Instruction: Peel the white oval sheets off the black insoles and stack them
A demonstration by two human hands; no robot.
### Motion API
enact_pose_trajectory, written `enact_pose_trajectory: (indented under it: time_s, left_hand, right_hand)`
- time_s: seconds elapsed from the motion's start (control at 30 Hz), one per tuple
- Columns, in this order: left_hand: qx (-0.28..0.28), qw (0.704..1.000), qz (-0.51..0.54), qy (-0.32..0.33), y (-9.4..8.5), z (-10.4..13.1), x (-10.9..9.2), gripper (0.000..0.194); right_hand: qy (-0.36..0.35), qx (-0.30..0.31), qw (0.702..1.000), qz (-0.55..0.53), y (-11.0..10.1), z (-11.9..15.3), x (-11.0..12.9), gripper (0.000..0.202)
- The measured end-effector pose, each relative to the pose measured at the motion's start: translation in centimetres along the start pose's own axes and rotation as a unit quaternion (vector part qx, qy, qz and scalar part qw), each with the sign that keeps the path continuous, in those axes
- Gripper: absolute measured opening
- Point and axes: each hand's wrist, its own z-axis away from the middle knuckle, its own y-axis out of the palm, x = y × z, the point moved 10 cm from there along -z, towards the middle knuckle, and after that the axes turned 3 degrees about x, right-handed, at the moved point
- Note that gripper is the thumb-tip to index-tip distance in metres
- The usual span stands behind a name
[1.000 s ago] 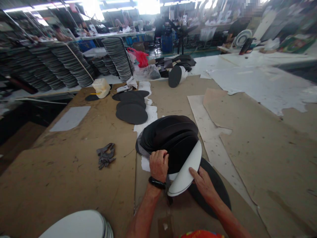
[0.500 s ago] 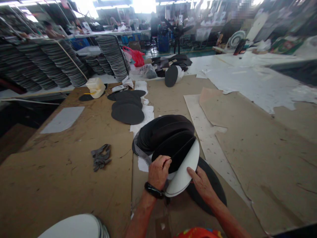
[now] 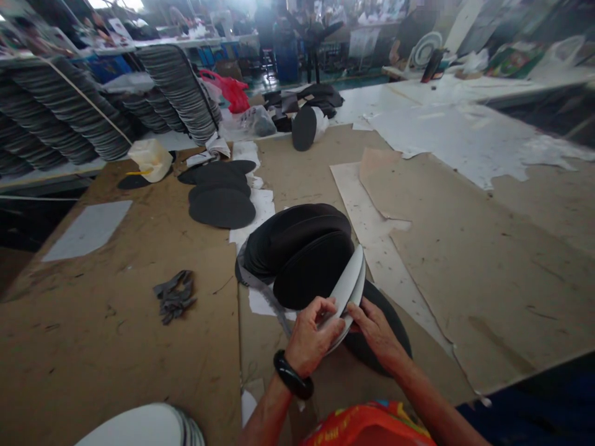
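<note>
Both hands are at thin oval panels [image 3: 346,282] whose white faces show, tilted up near the table's front. My left hand [image 3: 312,337], with a black bracelet on its wrist, pinches the nearer side of one white-faced panel. My right hand [image 3: 374,328] grips the panels along their right edge, thumb on the white face. Just beyond them lies a fanned bundle of black ovals [image 3: 313,269], partly wrapped at its left by a grey strip [image 3: 260,286]. A large dark oval [image 3: 395,322] rests under my right hand, partly covered by it.
A stack of white-topped ovals [image 3: 134,427] stands at the lower left. A grey fabric scrap [image 3: 175,296], dark grey ovals [image 3: 220,207] and a pale jug [image 3: 151,160] lie to the left. Tall tied stacks [image 3: 179,93] and a red bag [image 3: 227,90] are behind.
My left hand has moved from the black panel's edge to a white-faced panel. Two white faces now show, slightly apart, instead of one. The camera view has shifted a little.
</note>
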Motion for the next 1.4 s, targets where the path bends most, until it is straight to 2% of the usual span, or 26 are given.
enact_pose_trajectory:
  time_s: [0.23,0.4,0.6,0.83,1.07,1.23,1.33,1.4]
  left_hand:
    - [0.029,0.999,-0.015,-0.002,-0.1,-0.3,-0.3,0.025]
    - [0.042,0.999,0.001,0.006,0.0,-0.4,-0.4,0.027]
    - [0.028,0.999,-0.031,-0.006,-0.2,-0.6,-0.7,0.025]
    - [0.043,0.997,-0.049,0.035,-0.4,-0.7,-2.3,0.029]
    - [0.060,0.997,-0.040,0.040,-0.3,-0.7,-2.1,0.030]
    - [0.023,0.994,-0.084,0.064,0.1,-0.2,-2.8,0.025]
    - [-0.015,0.989,-0.125,0.077,0.4,0.5,-2.9,0.022]
    - [-0.020,0.985,-0.147,0.085,0.4,0.8,-2.6,0.020]
  right_hand:
    - [-0.001,0.016,1.000,0.004,0.1,0.0,0.1,0.044]
    - [0.005,0.030,0.999,-0.011,0.6,0.1,0.2,0.042]
    - [0.007,0.025,1.000,-0.002,0.7,0.1,0.5,0.040]
    - [0.011,0.004,1.000,0.020,0.4,0.1,0.4,0.038]
    - [0.021,-0.015,0.999,0.025,0.4,0.3,0.6,0.041]
    - [0.020,-0.035,0.998,0.055,0.1,0.4,1.1,0.040]
    - [0.030,-0.030,0.998,0.053,-0.2,0.6,0.8,0.036]
    - [0.041,-0.026,0.997,0.052,-0.3,0.7,0.3,0.031]
